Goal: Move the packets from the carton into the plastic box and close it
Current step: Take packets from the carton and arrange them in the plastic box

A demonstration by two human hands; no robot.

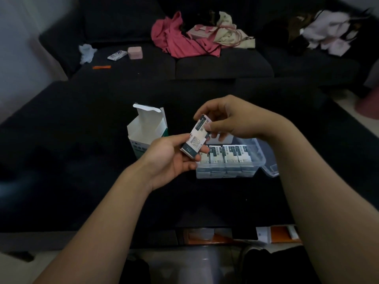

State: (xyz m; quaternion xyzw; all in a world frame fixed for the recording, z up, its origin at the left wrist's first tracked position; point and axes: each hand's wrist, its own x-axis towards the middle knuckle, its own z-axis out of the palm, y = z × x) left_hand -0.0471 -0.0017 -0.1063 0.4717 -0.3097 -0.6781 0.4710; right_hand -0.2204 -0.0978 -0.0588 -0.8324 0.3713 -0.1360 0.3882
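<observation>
Above clear plastic box [260, 158], beside open white carton [146, 130]: small white-and-dark paper packet [195, 138] held tilted. Left hand [174, 156] pinches lower end; right hand [229, 121] pinches upper end. Packet likely light, thin, bendable; best taken by edges.

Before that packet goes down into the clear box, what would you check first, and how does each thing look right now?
1. Packet held firmly: ok, left hand and right hand both grip it.
2. Plastic box open: ok, lid hangs off its right side.
3. Free slot in the box: cannot tell, hands hide part of it.
4. Stored packets in tidy rows: ok.
5. Carton emptied: cannot tell.
</observation>
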